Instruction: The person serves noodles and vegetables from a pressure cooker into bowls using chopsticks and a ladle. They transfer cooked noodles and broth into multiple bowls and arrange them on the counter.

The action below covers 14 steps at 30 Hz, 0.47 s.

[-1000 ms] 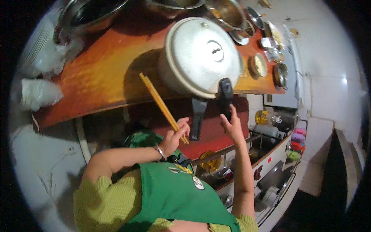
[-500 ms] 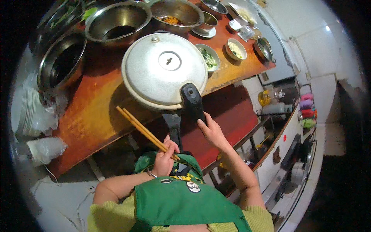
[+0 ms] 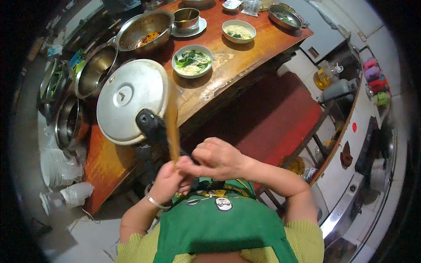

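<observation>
A pair of long wooden chopsticks (image 3: 173, 131), smeared by motion, points up from my hands. My left hand (image 3: 169, 180) is closed around their lower end. My right hand (image 3: 221, 158), fingers curled, meets it there and pinches the chopsticks at the same end; the exact grip is partly hidden. Just beyond my hands, a silver pressure cooker (image 3: 142, 85) stands on the table with its lid on. Its black handles (image 3: 151, 125) point toward me, and neither hand holds them. A bowl of greens and pale strands (image 3: 193, 61) sits to the cooker's right.
The wooden table (image 3: 219, 90) also bears a second bowl (image 3: 239, 31), several metal basins (image 3: 147, 28), a small pot (image 3: 186, 18) and a metal dish (image 3: 286, 17). Stacked plates (image 3: 55, 166) stand at left. A red bench (image 3: 263, 118) lies below the table's edge, with oil bottles (image 3: 326, 76) beyond.
My right hand has left the cooker's handle and come over to my left hand at the chopsticks. The chopsticks have swung upright. The view has turned, so the cooker appears farther left.
</observation>
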{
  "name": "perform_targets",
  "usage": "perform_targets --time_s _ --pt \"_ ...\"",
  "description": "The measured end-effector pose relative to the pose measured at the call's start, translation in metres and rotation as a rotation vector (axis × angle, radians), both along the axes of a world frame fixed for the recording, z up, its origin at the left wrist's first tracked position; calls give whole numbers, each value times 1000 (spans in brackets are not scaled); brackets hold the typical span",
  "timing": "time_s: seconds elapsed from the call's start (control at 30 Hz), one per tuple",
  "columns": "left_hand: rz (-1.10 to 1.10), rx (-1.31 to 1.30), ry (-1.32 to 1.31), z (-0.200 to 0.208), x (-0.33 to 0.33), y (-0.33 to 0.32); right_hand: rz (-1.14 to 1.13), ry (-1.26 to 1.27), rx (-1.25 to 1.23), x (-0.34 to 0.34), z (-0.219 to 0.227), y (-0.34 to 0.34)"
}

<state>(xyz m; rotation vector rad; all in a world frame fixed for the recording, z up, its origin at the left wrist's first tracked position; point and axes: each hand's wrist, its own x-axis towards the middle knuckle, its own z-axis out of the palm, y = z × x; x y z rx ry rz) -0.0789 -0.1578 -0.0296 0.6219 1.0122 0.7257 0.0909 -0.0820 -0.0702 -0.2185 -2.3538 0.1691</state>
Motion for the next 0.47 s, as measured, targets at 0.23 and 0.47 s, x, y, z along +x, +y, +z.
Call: perform_targets --time_s 0.23,0.47 --pt "-398 -185 -207 -26 159 58 -322 84 -188 154 -23 28" --pt "-265 102 -42 -84 223 121 -711 152 -508 233 -54 64"
